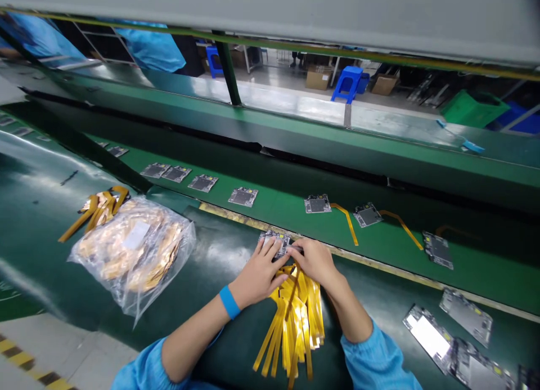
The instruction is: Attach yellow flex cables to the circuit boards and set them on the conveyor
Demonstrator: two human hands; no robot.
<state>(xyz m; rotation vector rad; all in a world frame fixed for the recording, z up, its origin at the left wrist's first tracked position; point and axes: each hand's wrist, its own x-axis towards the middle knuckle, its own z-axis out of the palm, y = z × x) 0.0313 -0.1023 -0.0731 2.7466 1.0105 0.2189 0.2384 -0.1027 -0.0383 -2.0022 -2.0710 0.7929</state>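
Observation:
A circuit board (282,241) lies at the near edge of the green conveyor belt, partly covered by my fingers. My left hand (262,270) holds it, fingertips on its face and side, thumb lower over the ribbon cables. At the board's right edge, my right hand (314,260) pinches the end of a brown-gold flat ribbon cable (293,291); its tip is hidden under the fingers. Whether it is joined to the board I cannot tell. Below both hands a fanned bundle of yellow-gold ribbon cables (297,334) rests on the green bench.
Left stands a clear plastic bag (135,249) of wrapped cables beside loose cables (99,210). The belt (278,207) carries several boards; a board with cable attached (318,204) is among them. More boards (466,315) lie at lower right. A dark post (228,69) rises beyond.

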